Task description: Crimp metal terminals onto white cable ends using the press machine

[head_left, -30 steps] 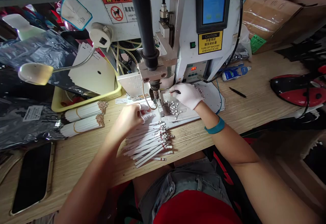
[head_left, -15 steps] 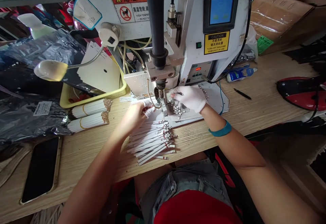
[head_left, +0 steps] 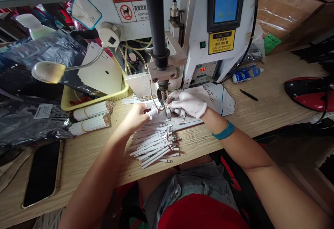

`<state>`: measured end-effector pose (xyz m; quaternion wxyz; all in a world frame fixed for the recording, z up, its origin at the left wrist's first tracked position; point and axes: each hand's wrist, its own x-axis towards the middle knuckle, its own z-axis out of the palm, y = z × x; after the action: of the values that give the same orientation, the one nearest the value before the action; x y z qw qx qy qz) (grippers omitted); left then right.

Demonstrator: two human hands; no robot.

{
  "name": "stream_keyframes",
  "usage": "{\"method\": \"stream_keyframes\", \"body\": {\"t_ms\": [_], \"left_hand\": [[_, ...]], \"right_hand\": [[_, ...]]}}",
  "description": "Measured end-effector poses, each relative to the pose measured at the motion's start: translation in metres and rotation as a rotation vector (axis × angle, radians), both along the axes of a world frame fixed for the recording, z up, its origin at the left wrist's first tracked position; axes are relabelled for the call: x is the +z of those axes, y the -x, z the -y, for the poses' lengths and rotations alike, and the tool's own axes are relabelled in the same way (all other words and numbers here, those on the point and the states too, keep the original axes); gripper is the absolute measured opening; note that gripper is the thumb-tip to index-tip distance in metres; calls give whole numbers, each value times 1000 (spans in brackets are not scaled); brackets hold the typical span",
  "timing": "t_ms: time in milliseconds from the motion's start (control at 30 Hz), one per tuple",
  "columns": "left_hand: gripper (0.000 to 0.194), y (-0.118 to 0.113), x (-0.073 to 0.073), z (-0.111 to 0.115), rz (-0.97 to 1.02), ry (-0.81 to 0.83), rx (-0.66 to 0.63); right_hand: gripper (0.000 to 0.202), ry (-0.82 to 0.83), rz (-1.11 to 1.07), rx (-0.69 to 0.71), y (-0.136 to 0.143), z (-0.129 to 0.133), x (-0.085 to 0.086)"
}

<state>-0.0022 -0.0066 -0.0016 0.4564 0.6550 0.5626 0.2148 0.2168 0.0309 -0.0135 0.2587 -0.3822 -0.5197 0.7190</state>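
My left hand [head_left: 147, 112], in a white glove that leaves part of it bare, is closed in a pinch left of the machine's metal tip [head_left: 163, 95]. What its fingertips hold is hidden. From the right, my gloved right hand [head_left: 189, 104] reaches to the tip, with thumb and forefinger pinched on a small silvery piece at the little metal block [head_left: 168, 112] below it. Several small silvery pieces [head_left: 183, 118] lie partly covered under this hand. A fanned pile of white flat strips [head_left: 153, 145] with small square ends lies in front of both hands.
The white machine [head_left: 193, 55] with a screen [head_left: 226, 8] stands behind. At left are banded strip bundles [head_left: 91, 124], a yellow basket [head_left: 96, 103], a lamp [head_left: 49, 72] and a phone [head_left: 43, 173]. A pen [head_left: 248, 95], tube [head_left: 246, 74] and red iron [head_left: 310, 95] lie right.
My right hand has moved left from above the small silvery pieces to the machine's tip. My left hand stays nearly in place. The machine's red display reads differently.
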Motion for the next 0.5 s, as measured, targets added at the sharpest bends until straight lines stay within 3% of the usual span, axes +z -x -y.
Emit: {"method": "stream_keyframes", "body": {"t_ms": [233,500], "left_hand": [[9,-6,-6,-3,36,-28,-21],[5,-9,-6,-4,23,54,109]], "right_hand": [[15,-76,44,-104,7,5,-4],[17,-84,16,-147,8,10,-2]]}}
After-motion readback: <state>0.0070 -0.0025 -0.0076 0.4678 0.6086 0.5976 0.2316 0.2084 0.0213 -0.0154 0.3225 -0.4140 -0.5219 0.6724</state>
